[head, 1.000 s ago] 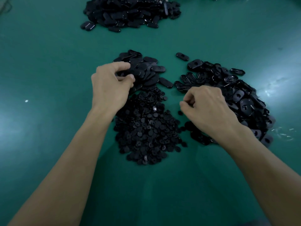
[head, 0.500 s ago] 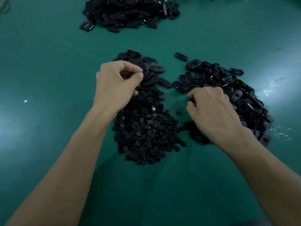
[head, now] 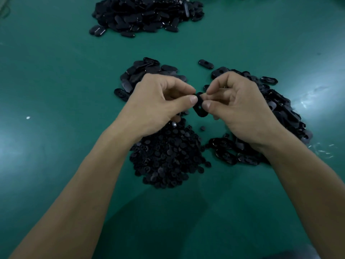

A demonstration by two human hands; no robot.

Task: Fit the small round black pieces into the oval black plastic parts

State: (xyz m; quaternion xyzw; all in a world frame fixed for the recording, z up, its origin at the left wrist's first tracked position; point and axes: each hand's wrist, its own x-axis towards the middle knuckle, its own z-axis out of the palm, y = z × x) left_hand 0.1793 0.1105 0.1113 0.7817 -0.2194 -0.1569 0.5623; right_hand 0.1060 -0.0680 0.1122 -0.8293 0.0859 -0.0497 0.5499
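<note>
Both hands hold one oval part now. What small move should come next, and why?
Probably press one of the small round black pieces into the hole of the oval black plastic part, which the left hand and right hand pinch together. The hole looks empty; whether fingers already hold a piece is hidden.

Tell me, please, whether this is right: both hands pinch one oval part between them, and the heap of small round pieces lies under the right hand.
No: in the head view the heap of small round pieces lies under the left hand, not the right hand. Both hands do pinch one oval part between them.
</note>
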